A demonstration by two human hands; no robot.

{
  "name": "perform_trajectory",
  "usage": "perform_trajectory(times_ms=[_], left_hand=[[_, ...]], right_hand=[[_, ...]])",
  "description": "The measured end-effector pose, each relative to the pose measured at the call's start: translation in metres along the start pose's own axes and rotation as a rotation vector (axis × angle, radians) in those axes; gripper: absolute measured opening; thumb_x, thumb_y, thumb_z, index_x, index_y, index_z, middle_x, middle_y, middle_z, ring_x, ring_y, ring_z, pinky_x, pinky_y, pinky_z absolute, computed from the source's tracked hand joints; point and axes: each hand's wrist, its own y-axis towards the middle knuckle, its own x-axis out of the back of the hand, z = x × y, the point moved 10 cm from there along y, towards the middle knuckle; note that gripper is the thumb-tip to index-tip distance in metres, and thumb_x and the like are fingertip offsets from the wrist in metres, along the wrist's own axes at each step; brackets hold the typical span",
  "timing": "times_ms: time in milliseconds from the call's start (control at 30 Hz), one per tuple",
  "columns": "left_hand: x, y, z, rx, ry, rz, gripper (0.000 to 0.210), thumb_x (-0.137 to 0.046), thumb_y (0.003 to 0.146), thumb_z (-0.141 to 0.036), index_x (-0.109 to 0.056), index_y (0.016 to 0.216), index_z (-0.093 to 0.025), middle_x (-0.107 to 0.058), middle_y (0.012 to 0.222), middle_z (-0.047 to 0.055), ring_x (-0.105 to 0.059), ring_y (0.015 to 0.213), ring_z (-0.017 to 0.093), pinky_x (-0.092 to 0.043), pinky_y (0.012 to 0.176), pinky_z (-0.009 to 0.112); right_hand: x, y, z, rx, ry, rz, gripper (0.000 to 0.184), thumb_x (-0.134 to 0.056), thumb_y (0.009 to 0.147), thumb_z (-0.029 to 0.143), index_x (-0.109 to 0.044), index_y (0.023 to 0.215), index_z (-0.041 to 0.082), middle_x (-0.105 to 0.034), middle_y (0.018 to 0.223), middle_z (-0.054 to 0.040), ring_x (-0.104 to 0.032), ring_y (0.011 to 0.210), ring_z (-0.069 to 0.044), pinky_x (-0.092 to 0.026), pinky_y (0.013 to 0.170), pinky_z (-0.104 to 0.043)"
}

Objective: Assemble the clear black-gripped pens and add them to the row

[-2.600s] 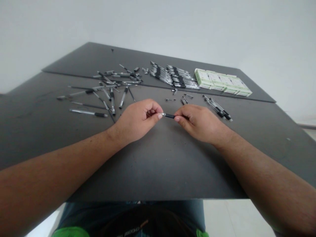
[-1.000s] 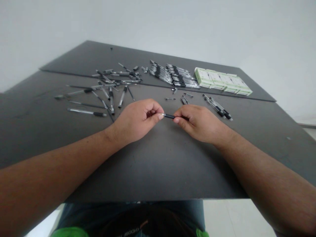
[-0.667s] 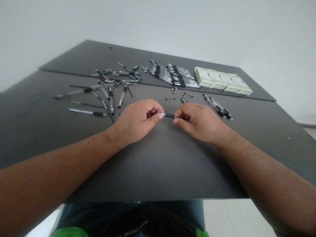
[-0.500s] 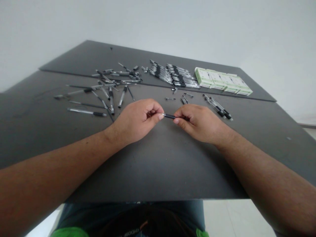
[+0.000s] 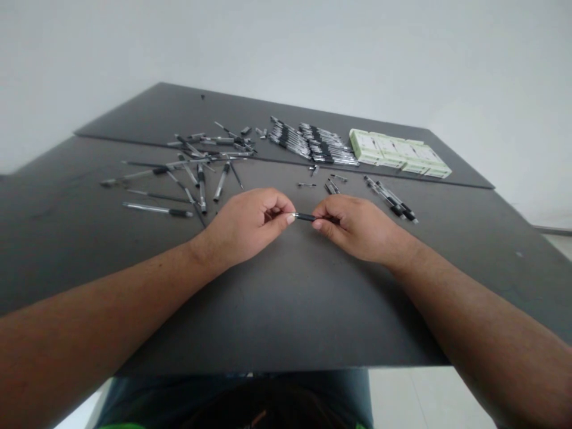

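Note:
Between my fingertips, just above the dark table (image 5: 286, 316), a pen (image 5: 305, 217) with a black grip lies level. My left hand (image 5: 250, 225) pinches its left end between thumb and forefinger. On the other end, my right hand (image 5: 361, 226) is closed in the same kind of pinch. Only the short black middle shows; both ends are hidden in my fingers. Left of my left hand are scattered clear pen barrels (image 5: 157, 210) with black grips and thin dark refills (image 5: 158, 196). A few pens (image 5: 389, 199) lie together beyond my right hand.
Two rows of pens (image 5: 328, 145) are stacked at the back middle. Beside them stand several green-and-white boxes (image 5: 400, 154) in a line. Small clear caps or tips (image 5: 307, 185) lie beyond my hands. A seam crosses the table behind the loose parts.
The head view has tilted slightly, so everything sits a little lower. My hands keep their pinch on the pen, with barely any other movement.

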Motion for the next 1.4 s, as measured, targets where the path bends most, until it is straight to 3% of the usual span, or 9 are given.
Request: perform_trajectory(times_ms=[100,267,333,500,867,1100,1200,1267,1400], left_hand=[[0.001,0.000,0.007,0.042,-0.038,-0.024,0.020,-0.071,0.096,-0.037,-0.080,0.107,-0.024,-0.085,0.099,0.005,-0.078,0.088,0.021,-0.063,0.086,0.034],[0.002,0.000,0.010,0.043,-0.011,-0.044,0.020,-0.069,0.097,-0.038,-0.081,0.105,-0.023,-0.085,0.097,0.005,-0.078,0.086,0.021,-0.063,0.087,0.034],[0.000,0.000,0.009,0.036,-0.005,-0.037,0.020,-0.069,0.097,-0.037,-0.080,0.104,-0.023,-0.085,0.096,0.005,-0.077,0.086,0.021,-0.063,0.086,0.035],[-0.001,-0.001,0.007,0.010,0.007,-0.024,0.019,-0.068,0.095,-0.036,-0.080,0.102,-0.024,-0.085,0.096,0.005,-0.077,0.086,0.022,-0.063,0.086,0.035],[-0.005,0.000,0.006,0.005,0.015,0.010,0.020,-0.067,0.096,-0.036,-0.080,0.102,-0.022,-0.084,0.094,0.005,-0.076,0.085,0.021,-0.061,0.085,0.033],[-0.006,0.000,0.008,-0.002,0.032,0.021,0.024,-0.065,0.096,-0.036,-0.081,0.105,-0.020,-0.082,0.093,0.005,-0.076,0.086,0.021,-0.059,0.086,0.033],[-0.008,0.000,0.008,-0.013,0.030,0.030,0.024,-0.066,0.096,-0.036,-0.081,0.105,-0.020,-0.083,0.095,0.005,-0.077,0.087,0.022,-0.060,0.087,0.034],[-0.009,0.000,0.010,-0.006,0.007,0.034,0.026,-0.066,0.097,-0.035,-0.081,0.110,-0.019,-0.084,0.099,0.006,-0.078,0.089,0.022,-0.061,0.089,0.035],[-0.014,-0.002,0.010,-0.020,-0.107,0.057,0.035,-0.066,0.100,-0.034,-0.079,0.128,-0.018,-0.086,0.106,0.007,-0.079,0.093,0.021,-0.063,0.091,0.034]], right_hand=[[0.011,-0.001,-0.019,-0.076,-0.019,-0.053,0.015,-0.062,0.104,0.034,-0.071,0.104,0.022,-0.077,0.091,-0.0060,-0.066,0.081,-0.022,-0.046,0.075,-0.033],[0.044,-0.010,-0.076,-0.361,-0.068,-0.280,0.026,-0.061,0.100,0.030,-0.066,0.124,0.022,-0.077,0.089,-0.0055,-0.069,0.079,-0.026,-0.046,0.072,-0.036],[0.051,-0.013,-0.094,-0.452,-0.113,-0.315,0.025,-0.064,0.096,0.028,-0.067,0.120,0.022,-0.077,0.088,-0.0055,-0.069,0.079,-0.026,-0.046,0.071,-0.036],[0.042,-0.010,-0.110,-0.506,-0.221,-0.214,0.012,-0.069,0.092,0.030,-0.072,0.101,0.023,-0.079,0.091,-0.0074,-0.069,0.080,-0.026,-0.046,0.072,-0.038],[0.018,-0.007,-0.123,-0.547,-0.356,-0.071,0.020,-0.074,0.095,0.032,-0.078,0.110,0.019,-0.084,0.109,-0.0145,-0.075,0.101,-0.032,-0.052,0.085,-0.039],[0.029,-0.013,-0.133,-0.641,-0.374,-0.125,0.028,-0.073,0.091,0.024,-0.078,0.118,0.019,-0.085,0.107,-0.0130,-0.077,0.100,-0.032,-0.052,0.086,-0.038],[0.037,-0.015,-0.125,-0.629,-0.233,-0.215,0.022,-0.074,0.087,0.024,-0.076,0.109,0.020,-0.081,0.097,-0.0094,-0.074,0.090,-0.029,-0.051,0.081,-0.037],[0.031,-0.012,-0.110,-0.547,-0.006,-0.230,0.017,-0.074,0.088,0.029,-0.072,0.104,0.022,-0.077,0.090,-0.0054,-0.070,0.083,-0.025,-0.051,0.078,-0.036],[-0.003,-0.004,-0.062,-0.376,0.506,-0.097,0.024,-0.076,0.088,0.038,-0.066,0.106,0.026,-0.068,0.088,0.0002,-0.061,0.077,-0.019,-0.049,0.070,-0.032]])
